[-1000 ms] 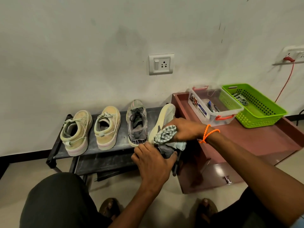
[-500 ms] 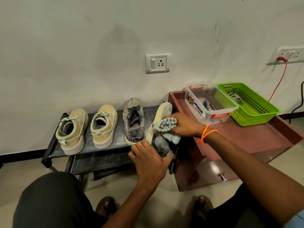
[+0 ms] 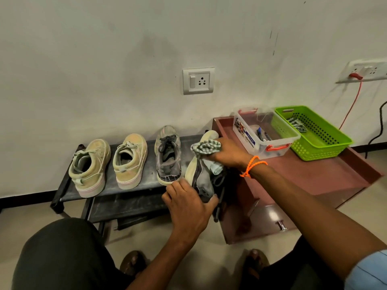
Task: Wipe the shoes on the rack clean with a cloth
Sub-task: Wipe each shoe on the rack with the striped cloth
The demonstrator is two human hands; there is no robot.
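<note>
We have the fourth shoe (image 3: 199,174) tipped on its side at the right end of the rack (image 3: 146,185), sole edge facing left, heel toward us. Left hand (image 3: 188,204) grips it at the heel, fingers curled over the grey upper. Right hand (image 3: 227,154) holds the bunched checked cloth (image 3: 206,146), fingers closed round it, pressed against the toe end of the sole. The other three shoes stand upright on the same shelf: two pale ones (image 3: 90,166) (image 3: 129,160) at left, a grey laced one (image 3: 168,154) just beside the tipped shoe. Risks, as we judge them: the tipped shoe sits at the very end of the rack, so a hard stroke could push it off toward the gap beside the red cabinet (image 3: 314,174); the left grip covers only the heel, so the toe may swing under pressure; loose cloth hanging below the right hand could snag on the laces. The neighbouring grey shoe is near enough to be knocked by the left knuckles. Containers on the cabinet: a clear box (image 3: 247,139) with red latches holds pens or markers and small items we cannot identify; touching it, a green basket (image 3: 335,141) holds a folded checked cloth, apparently a spare.
</note>
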